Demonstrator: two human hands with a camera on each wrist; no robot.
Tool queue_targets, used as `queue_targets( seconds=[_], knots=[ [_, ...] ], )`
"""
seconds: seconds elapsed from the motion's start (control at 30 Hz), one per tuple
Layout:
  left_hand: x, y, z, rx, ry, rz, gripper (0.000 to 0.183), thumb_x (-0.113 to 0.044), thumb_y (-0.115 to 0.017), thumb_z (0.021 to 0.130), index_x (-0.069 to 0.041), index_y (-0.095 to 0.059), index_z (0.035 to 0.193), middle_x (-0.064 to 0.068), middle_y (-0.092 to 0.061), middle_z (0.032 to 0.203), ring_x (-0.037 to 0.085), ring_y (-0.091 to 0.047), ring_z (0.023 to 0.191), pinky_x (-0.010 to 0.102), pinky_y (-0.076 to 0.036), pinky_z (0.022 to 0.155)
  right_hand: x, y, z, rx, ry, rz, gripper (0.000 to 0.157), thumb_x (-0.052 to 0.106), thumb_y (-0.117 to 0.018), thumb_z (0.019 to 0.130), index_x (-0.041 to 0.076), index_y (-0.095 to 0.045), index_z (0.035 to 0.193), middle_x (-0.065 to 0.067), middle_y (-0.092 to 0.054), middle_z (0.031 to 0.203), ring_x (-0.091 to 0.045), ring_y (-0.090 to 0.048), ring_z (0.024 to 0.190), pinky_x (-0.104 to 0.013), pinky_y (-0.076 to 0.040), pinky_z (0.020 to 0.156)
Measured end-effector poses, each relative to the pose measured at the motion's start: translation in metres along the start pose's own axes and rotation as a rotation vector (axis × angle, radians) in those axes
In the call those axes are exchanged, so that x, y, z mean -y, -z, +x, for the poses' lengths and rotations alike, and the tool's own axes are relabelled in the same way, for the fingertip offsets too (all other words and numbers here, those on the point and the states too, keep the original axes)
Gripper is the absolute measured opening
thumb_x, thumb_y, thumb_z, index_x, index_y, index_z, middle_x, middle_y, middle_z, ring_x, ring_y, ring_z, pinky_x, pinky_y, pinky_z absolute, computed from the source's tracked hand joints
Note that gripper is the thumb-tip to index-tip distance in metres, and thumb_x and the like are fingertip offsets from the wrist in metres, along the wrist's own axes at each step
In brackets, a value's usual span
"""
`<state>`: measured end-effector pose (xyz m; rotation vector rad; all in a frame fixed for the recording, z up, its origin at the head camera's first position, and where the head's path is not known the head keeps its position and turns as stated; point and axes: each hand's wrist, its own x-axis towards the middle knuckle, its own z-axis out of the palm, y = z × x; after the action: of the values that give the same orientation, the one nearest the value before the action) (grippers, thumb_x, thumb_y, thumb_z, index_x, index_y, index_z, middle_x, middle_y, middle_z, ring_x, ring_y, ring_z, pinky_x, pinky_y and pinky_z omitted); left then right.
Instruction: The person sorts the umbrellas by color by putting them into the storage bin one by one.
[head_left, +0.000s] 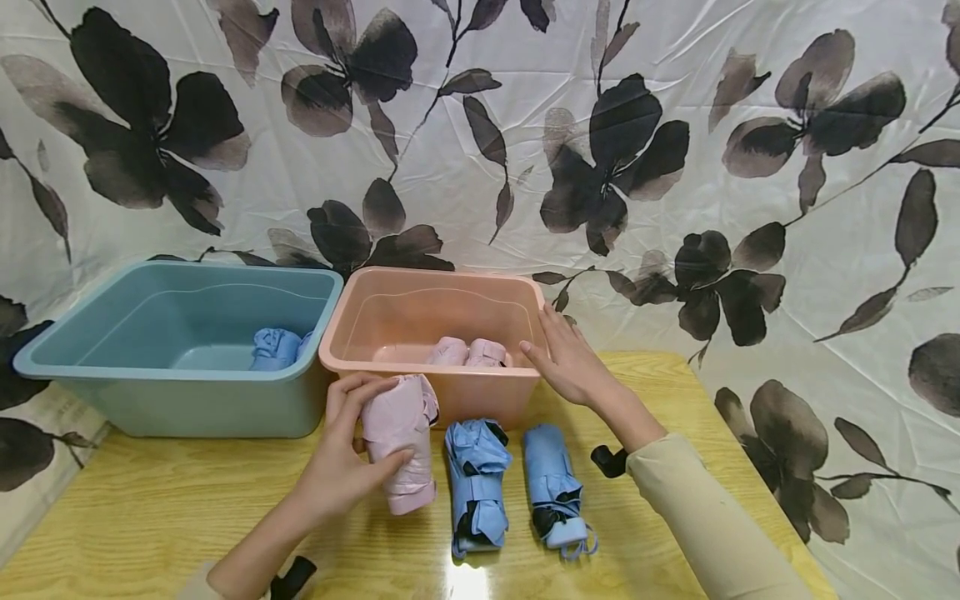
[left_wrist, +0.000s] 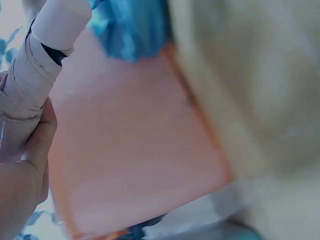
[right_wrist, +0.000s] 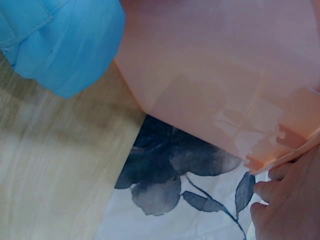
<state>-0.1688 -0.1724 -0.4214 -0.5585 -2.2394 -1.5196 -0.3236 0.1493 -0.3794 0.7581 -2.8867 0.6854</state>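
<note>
My left hand (head_left: 352, 450) grips a folded pink umbrella (head_left: 401, 442), held just in front of the pink bin (head_left: 435, 379); the same pink umbrella (left_wrist: 30, 85) shows in the left wrist view against the pink bin wall (left_wrist: 135, 150). My right hand (head_left: 566, 358) rests on the pink bin's right rim, fingers fairly straight; its fingers (right_wrist: 290, 205) touch the rim's corner (right_wrist: 280, 145). Inside the pink bin lie pink folded umbrellas (head_left: 467, 352). Two blue folded umbrellas (head_left: 476, 483) (head_left: 555, 483) lie on the wooden table (head_left: 150, 517).
A blue-green bin (head_left: 180, 346) stands left of the pink one, touching it, with a blue umbrella (head_left: 276, 347) inside. A floral cloth (head_left: 825, 250) hangs behind and drapes past the table's right edge. A blue umbrella (right_wrist: 65, 45) lies near the pink bin's corner.
</note>
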Motion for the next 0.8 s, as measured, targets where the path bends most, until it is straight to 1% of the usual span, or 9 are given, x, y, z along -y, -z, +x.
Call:
queue_targets(
  seconds=[0.1, 0.17, 0.27, 0.4, 0.47, 0.57, 0.67, 0.73, 0.8],
  knots=[
    [-0.011, 0.005, 0.013, -0.054, -0.073, -0.007, 0.095, 0.019, -0.088, 0.066, -0.009, -0.048, 0.148, 0.01, -0.028, 0.148, 0.02, -0.042, 0.124, 0.016, -0.053, 0.088, 0.0, 0.0, -0.001, 0.002, -0.002, 0.0, 0.083, 0.055, -0.036, 0.109, -0.002, -0.013, 0.164, -0.019, -0.008, 0.173, -0.039, -0.01, 0.159, -0.058, -0.007, 0.126],
    [-0.019, 0.009, 0.023, -0.092, -0.122, -0.015, 0.095, 0.021, -0.088, 0.065, -0.005, -0.048, 0.147, 0.008, -0.029, 0.146, 0.018, -0.042, 0.125, 0.012, -0.046, 0.097, 0.0, 0.001, -0.002, 0.004, -0.003, 0.005, 0.082, 0.054, -0.036, 0.109, -0.002, -0.014, 0.164, -0.018, -0.008, 0.173, -0.039, -0.01, 0.159, -0.058, -0.007, 0.126],
    [-0.03, 0.016, 0.04, -0.136, -0.183, -0.037, 0.095, 0.023, -0.086, 0.064, -0.001, -0.047, 0.147, 0.005, -0.027, 0.148, 0.02, -0.041, 0.126, 0.012, -0.049, 0.09, 0.0, 0.0, -0.002, 0.002, -0.001, 0.006, 0.083, 0.055, -0.035, 0.109, -0.003, -0.014, 0.164, -0.019, -0.009, 0.173, -0.039, -0.01, 0.159, -0.058, -0.008, 0.126],
    [-0.046, 0.024, 0.066, -0.193, -0.215, -0.081, 0.094, 0.025, -0.083, 0.066, -0.001, -0.044, 0.148, -0.001, -0.024, 0.15, 0.023, -0.042, 0.127, 0.014, -0.055, 0.078, -0.002, 0.0, -0.001, -0.006, 0.005, 0.004, 0.083, 0.056, -0.035, 0.109, -0.003, -0.014, 0.164, -0.021, -0.01, 0.172, -0.041, -0.011, 0.158, -0.059, -0.008, 0.126],
    [-0.051, 0.026, 0.079, -0.234, -0.228, -0.103, 0.093, 0.026, -0.082, 0.067, -0.002, -0.044, 0.148, -0.004, -0.024, 0.149, 0.024, -0.042, 0.128, 0.018, -0.057, 0.079, -0.002, 0.0, -0.001, -0.007, 0.005, 0.004, 0.083, 0.056, -0.034, 0.109, -0.003, -0.014, 0.164, -0.021, -0.01, 0.172, -0.041, -0.011, 0.158, -0.059, -0.008, 0.126],
    [-0.051, 0.026, 0.099, -0.301, -0.255, -0.078, 0.092, 0.022, -0.082, 0.07, -0.006, -0.045, 0.149, -0.004, -0.025, 0.15, 0.023, -0.042, 0.129, 0.019, -0.057, 0.077, -0.002, 0.001, -0.001, -0.008, 0.004, 0.0, 0.083, 0.056, -0.034, 0.109, -0.003, -0.014, 0.164, -0.021, -0.01, 0.172, -0.042, -0.011, 0.158, -0.059, -0.008, 0.126],
    [-0.044, 0.023, 0.115, -0.367, -0.27, -0.01, 0.09, 0.018, -0.082, 0.073, -0.01, -0.045, 0.15, -0.003, -0.025, 0.151, 0.019, -0.043, 0.129, 0.018, -0.056, 0.072, -0.002, 0.002, -0.001, -0.007, 0.004, 0.001, 0.083, 0.056, -0.034, 0.109, -0.003, -0.014, 0.164, -0.02, -0.01, 0.172, -0.041, -0.011, 0.158, -0.058, -0.007, 0.126],
    [-0.037, 0.02, 0.125, -0.39, -0.264, 0.012, 0.088, 0.018, -0.081, 0.074, -0.011, -0.046, 0.15, 0.0, -0.026, 0.151, 0.017, -0.043, 0.131, 0.018, -0.056, 0.073, -0.002, 0.002, -0.001, -0.001, 0.004, 0.005, 0.083, 0.056, -0.034, 0.109, -0.003, -0.014, 0.164, -0.019, -0.009, 0.173, -0.039, -0.01, 0.158, -0.057, -0.007, 0.126],
    [-0.031, 0.016, 0.134, -0.389, -0.239, 0.019, 0.086, 0.018, -0.08, 0.074, -0.01, -0.047, 0.148, 0.003, -0.027, 0.152, 0.018, -0.042, 0.133, 0.02, -0.055, 0.083, -0.002, 0.001, -0.001, 0.005, 0.006, 0.005, 0.083, 0.057, -0.034, 0.109, -0.003, -0.015, 0.164, -0.019, -0.008, 0.173, -0.039, -0.01, 0.159, -0.057, -0.007, 0.127]
  ],
)
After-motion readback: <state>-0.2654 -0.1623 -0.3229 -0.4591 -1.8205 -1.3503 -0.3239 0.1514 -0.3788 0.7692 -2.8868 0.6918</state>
